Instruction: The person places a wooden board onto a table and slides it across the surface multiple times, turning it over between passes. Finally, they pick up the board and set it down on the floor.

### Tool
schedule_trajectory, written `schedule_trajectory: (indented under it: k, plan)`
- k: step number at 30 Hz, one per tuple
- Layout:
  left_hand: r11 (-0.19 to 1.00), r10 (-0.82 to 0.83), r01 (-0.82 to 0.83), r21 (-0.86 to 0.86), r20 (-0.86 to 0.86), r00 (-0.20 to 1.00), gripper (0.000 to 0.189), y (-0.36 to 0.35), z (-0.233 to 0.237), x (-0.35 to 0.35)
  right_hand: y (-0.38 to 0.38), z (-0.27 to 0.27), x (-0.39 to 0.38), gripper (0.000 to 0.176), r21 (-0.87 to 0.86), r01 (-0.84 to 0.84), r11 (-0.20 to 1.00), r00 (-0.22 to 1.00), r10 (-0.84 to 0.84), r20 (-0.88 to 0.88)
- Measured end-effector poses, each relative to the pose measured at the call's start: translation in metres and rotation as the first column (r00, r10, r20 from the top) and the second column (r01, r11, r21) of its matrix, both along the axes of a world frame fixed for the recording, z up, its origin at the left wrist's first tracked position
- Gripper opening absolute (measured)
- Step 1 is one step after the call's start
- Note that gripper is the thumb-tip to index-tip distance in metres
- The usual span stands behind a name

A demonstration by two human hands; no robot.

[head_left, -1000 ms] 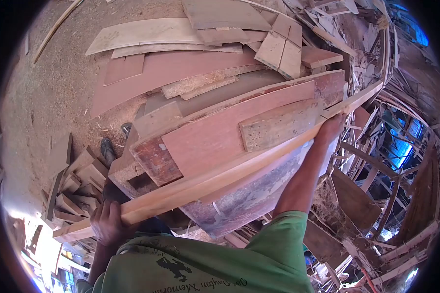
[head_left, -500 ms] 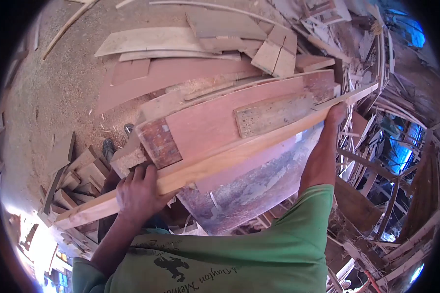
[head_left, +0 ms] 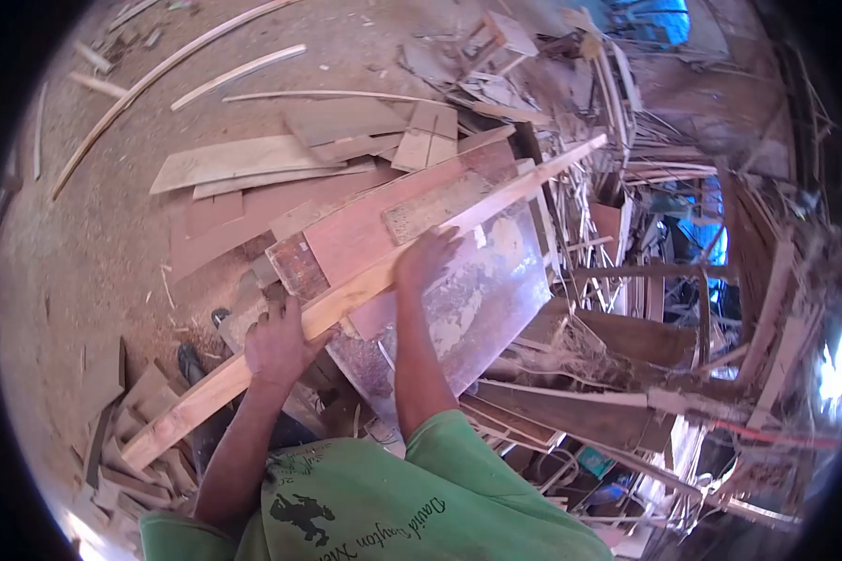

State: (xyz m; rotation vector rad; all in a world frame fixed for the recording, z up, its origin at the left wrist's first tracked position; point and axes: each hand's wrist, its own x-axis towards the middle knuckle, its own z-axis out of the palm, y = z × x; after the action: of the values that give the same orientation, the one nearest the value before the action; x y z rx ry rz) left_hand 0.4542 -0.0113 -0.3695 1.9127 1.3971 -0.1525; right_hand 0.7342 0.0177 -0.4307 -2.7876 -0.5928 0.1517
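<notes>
A long, pale wooden plank (head_left: 351, 292) runs diagonally across the workbench, its near-left end sticking out past the bench. My left hand (head_left: 279, 344) is closed around it near the bench's left corner, fingers over the far edge. Against the middle of the plank lies my right hand (head_left: 425, 262), its fingers stretched out and slightly apart, pointing right. Beneath is a worn, whitish-stained bench top (head_left: 482, 294). A pinkish board (head_left: 351, 234) lies along the plank's far side, with a shorter brown board (head_left: 430, 208) on it.
Flat board offcuts (head_left: 253, 161) are piled beyond the bench. Wood blocks (head_left: 150, 397) are heaped at the lower left, near a shoe (head_left: 189, 363). Thin strips and scrap timber (head_left: 617, 243) crowd the right side. Long strips (head_left: 159, 79) lie on the dusty floor.
My right hand has moved from the plank's far right end back to its middle, its fingers now extended. My left hand still grips the plank. The view has turned rightward.
</notes>
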Motion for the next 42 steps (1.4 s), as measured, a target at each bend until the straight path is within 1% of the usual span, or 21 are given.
schedule_trajectory:
  k: [3, 5, 7, 9, 10, 11, 12, 14, 17, 20, 23, 26, 27, 31, 32, 35, 38, 41, 42]
  plan:
    - [0.947, -0.122, 0.083, 0.312, 0.110, 0.986, 0.084, -0.014, -0.013, -0.031, 0.005, 0.005, -0.013, 0.067, 0.123, 0.060, 0.991, 0.998, -0.055, -0.038]
    - [0.907, -0.168, 0.108, 0.407, 0.114, 0.979, 0.090, -0.032, -0.021, -0.083, 0.002, -0.003, -0.006, 0.067, 0.105, 0.035, 0.994, 0.999, -0.033, -0.017]
    - [0.933, -0.143, 0.111, 0.342, 0.068, 0.987, 0.093, -0.052, -0.018, -0.157, 0.000, -0.018, 0.002, 0.067, 0.081, -0.005, 0.997, 1.000, 0.004, 0.014]
    - [0.951, -0.088, 0.105, 0.291, -0.071, 0.994, 0.094, -0.081, -0.023, -0.237, -0.006, -0.030, 0.011, 0.067, 0.039, -0.052, 0.998, 0.997, 0.050, 0.060]
    - [0.950, -0.089, 0.103, 0.296, -0.060, 0.994, 0.091, -0.095, -0.035, -0.282, -0.005, -0.030, 0.011, 0.067, 0.054, -0.052, 0.997, 0.997, 0.049, 0.057]
    - [0.950, -0.090, 0.101, 0.297, -0.049, 0.995, 0.089, -0.102, -0.042, -0.310, -0.004, -0.025, 0.008, 0.068, 0.066, -0.052, 0.996, 0.997, 0.048, 0.053]
    - [0.973, -0.093, 0.107, 0.205, -0.075, 0.993, 0.086, -0.099, -0.039, -0.313, -0.006, -0.020, 0.005, 0.068, 0.070, -0.052, 0.996, 0.998, 0.048, 0.047]
    - [0.996, -0.091, 0.093, 0.015, -0.133, 0.987, 0.081, -0.095, -0.036, -0.313, -0.006, -0.014, 0.002, 0.068, 0.117, -0.061, 0.991, 0.997, 0.056, 0.046]
    - [0.968, -0.104, 0.127, 0.214, -0.119, 0.987, 0.076, -0.093, -0.040, -0.300, 0.002, -0.013, 0.013, 0.069, 0.186, -0.087, 0.979, 0.995, 0.078, 0.056]
    - [0.983, -0.087, 0.102, 0.152, -0.100, 0.991, 0.076, -0.091, -0.042, -0.283, -0.001, -0.016, 0.033, 0.071, 0.215, -0.130, 0.968, 0.989, 0.113, 0.092]
    - [0.960, -0.116, 0.137, 0.243, -0.098, 0.988, 0.076, -0.084, -0.045, -0.266, 0.004, -0.017, 0.052, 0.071, 0.247, -0.161, 0.956, 0.983, 0.134, 0.125]
    - [0.963, -0.132, 0.152, 0.224, -0.105, 0.986, 0.074, -0.077, -0.040, -0.242, 0.016, -0.008, 0.064, 0.069, 0.299, -0.149, 0.942, 0.986, 0.120, 0.115]
    - [0.972, -0.125, 0.143, 0.189, -0.104, 0.987, 0.073, -0.076, -0.040, -0.234, 0.019, -0.006, 0.070, 0.069, 0.318, -0.143, 0.937, 0.988, 0.114, 0.107]
    - [0.992, -0.103, 0.108, 0.064, -0.076, 0.992, 0.073, -0.065, -0.039, -0.202, 0.028, -0.006, 0.103, 0.068, 0.268, -0.130, 0.955, 0.988, 0.103, 0.113]
    - [0.994, -0.097, 0.100, 0.039, -0.064, 0.993, 0.074, -0.063, -0.038, -0.195, 0.033, -0.007, 0.111, 0.068, 0.297, -0.101, 0.949, 0.992, 0.073, 0.106]
    - [0.988, -0.130, 0.136, 0.078, -0.075, 0.989, 0.076, -0.065, -0.045, -0.175, 0.039, -0.007, 0.140, 0.067, 0.267, -0.102, 0.958, 0.991, 0.076, 0.106]
    - [0.987, -0.156, 0.158, 0.037, -0.055, 0.986, 0.079, -0.056, -0.041, -0.154, 0.041, -0.013, 0.172, 0.069, 0.278, -0.107, 0.955, 0.991, 0.080, 0.107]
    - [0.906, -0.252, 0.265, 0.330, -0.080, 0.964, 0.081, -0.033, -0.036, -0.119, 0.047, -0.012, 0.191, 0.071, 0.296, -0.105, 0.949, 0.993, 0.083, 0.087]
    - [0.900, -0.261, 0.283, 0.330, -0.112, 0.959, 0.082, -0.033, -0.036, -0.112, 0.048, -0.012, 0.199, 0.071, 0.306, -0.116, 0.945, 0.992, 0.096, 0.079]
